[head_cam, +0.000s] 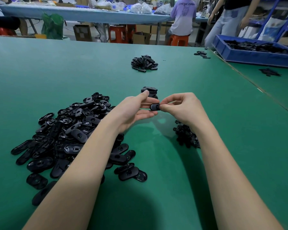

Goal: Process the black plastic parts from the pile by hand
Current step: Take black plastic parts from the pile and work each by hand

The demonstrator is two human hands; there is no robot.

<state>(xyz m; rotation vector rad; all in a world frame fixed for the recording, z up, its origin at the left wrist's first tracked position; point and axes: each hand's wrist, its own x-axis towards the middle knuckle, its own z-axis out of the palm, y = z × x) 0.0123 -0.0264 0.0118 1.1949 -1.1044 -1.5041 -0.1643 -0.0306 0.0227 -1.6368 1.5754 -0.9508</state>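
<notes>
Held above the green desk (206,113), 1 black plastic part (155,107), between 2 grips: left hand (136,110) cradling it on straight fingers, thumb raised; right hand (181,107) pinching its right end. Left of both, the big pile (70,135); just behind, a short stack (149,92).
</notes>
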